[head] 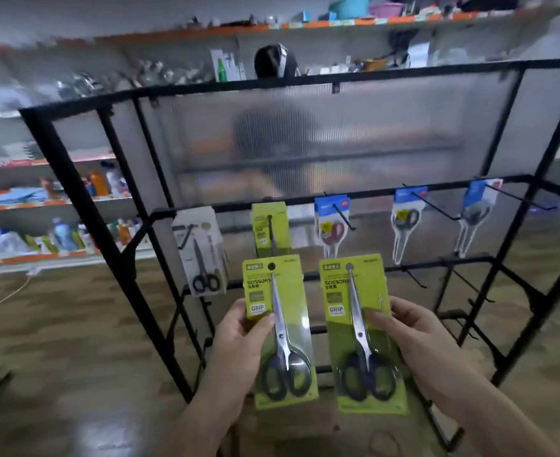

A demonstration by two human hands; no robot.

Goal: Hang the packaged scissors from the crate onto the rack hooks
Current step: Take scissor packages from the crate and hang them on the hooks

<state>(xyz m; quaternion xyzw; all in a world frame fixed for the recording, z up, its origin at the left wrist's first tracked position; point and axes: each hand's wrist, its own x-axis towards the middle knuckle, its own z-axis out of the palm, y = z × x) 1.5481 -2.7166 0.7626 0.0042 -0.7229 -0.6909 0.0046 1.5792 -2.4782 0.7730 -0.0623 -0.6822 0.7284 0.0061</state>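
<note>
Far to the left of the left hand, store shelves [24,258] carry blurred bottles [62,237], and a pale cord [5,299] trails over the wooden floor [74,341]. A black metal rack [78,199] stands straight ahead of both hands, backed by a ribbed translucent panel [338,133]. Up and to the left of the left hand, a white scissors pack [202,255] hangs on a rack hook. Directly above the left hand, a hung green pack [270,230] sits on the next hook of the same bar.

The left hand [237,338] grips the left green scissors pack [280,334] by its left edge, thumb pressed on the front of the card, fingers out of sight behind it. This pack stands upright in the air in front of the rack, hang hole at the top, black handles at the bottom, on no hook. Just beside it, not touching, the right green scissors pack [362,334] stands upright the same way. The right hand [417,341] grips it by its right edge, thumb on the front, fingers behind.

Above the right hand, three more packs hang on long hooks: a red-handled blue-topped pack [331,222], a middle blue-topped pack [405,219] and a far-right blue-topped pack [478,212]. Beneath those, up and to the right of the right hand, a bare hook [415,278] juts from a lower bar. Beyond the top of the rack, a person's head [272,62] shows behind the panel.
</note>
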